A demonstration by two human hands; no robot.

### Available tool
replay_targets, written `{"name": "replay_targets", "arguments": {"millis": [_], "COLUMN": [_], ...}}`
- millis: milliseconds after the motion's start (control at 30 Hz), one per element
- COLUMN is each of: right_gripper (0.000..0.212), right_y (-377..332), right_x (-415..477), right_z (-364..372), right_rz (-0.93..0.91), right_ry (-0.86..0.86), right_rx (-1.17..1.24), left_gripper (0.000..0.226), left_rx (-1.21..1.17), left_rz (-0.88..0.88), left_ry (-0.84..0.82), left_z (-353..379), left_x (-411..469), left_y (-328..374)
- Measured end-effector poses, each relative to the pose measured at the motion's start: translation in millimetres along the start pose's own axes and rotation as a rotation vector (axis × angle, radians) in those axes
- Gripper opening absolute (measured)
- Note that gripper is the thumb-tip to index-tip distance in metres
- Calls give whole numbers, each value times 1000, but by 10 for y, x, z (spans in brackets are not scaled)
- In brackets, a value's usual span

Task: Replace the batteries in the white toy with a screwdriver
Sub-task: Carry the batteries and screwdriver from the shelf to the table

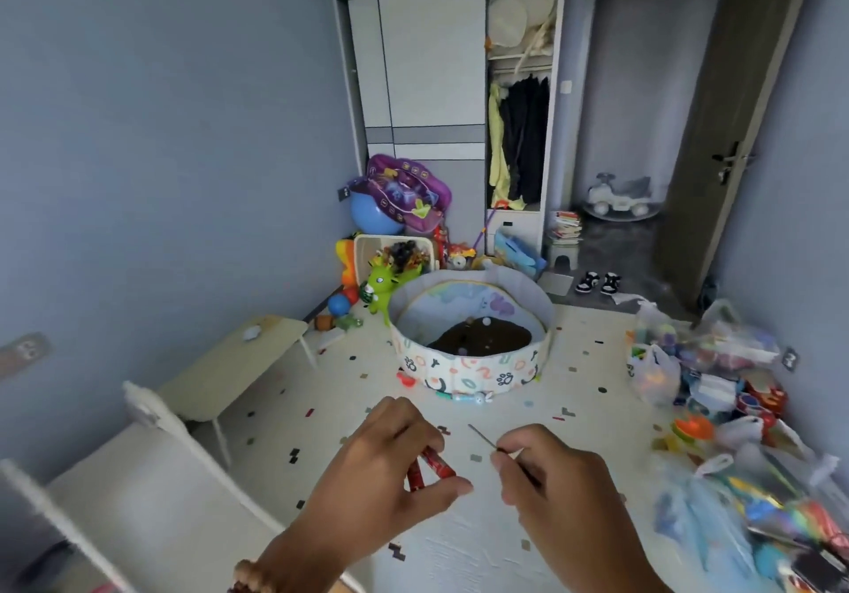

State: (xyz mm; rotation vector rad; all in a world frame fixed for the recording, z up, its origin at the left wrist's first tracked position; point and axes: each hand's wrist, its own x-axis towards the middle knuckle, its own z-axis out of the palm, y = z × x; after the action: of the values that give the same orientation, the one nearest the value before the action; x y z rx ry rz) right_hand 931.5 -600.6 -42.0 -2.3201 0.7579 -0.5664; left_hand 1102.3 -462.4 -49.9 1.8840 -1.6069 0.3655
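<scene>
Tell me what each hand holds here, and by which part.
Left hand pinches two red batteries near their middles. Right hand grips the screwdriver by its handle end, shaft pointing up-left.

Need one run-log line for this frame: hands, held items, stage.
left hand: holding red batteries | right hand: pinching thin screwdriver, tip up-left | white toy: not identifiable | stage: carrying tools over play mat

Home playroom; toys (395,266), wardrobe (427,87)

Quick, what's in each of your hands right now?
Left hand: closed on red batteries.
Right hand: closed, pinching a thin screwdriver.
</scene>
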Motion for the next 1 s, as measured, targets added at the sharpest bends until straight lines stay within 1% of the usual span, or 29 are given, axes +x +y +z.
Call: {"name": "replay_targets", "arguments": {"millis": [67,267,433,567,633,767,900,1000], "right_gripper": [3,6,8,10,14,4,5,4], "right_y": [30,15,-10,10,16,60,-20,-120], "right_x": [440,1815,2948,3812,4307,5306,6276,6943], "right_z": [198,681,1006,1339,1510,1867,2172,2443], "right_rz": [-24,-20,-39,-52,-104,-212,-297,-349], "right_ry": [-42,-90,-99,-156,-175,-192,-256,-291], "right_rx": [-17,20,19,42,38,118,180,179], "left_gripper": [44,43,42,40,40,45,47,50], "left_rx": [19,55,64,90,99,200,258,322], "left_rz": [-26,-90,-134,-180,-209,-297,-407,-462], "left_ry": [30,82,95,89,94,123,152,200], "left_z": [92,302,398,534,625,799,827,769], "left_x": [169,849,1466,1867,2091,2494,2914,3168], "left_y": [-364,-1454,-2351,-3036,-3430,-4219,-4834,-5259]}}
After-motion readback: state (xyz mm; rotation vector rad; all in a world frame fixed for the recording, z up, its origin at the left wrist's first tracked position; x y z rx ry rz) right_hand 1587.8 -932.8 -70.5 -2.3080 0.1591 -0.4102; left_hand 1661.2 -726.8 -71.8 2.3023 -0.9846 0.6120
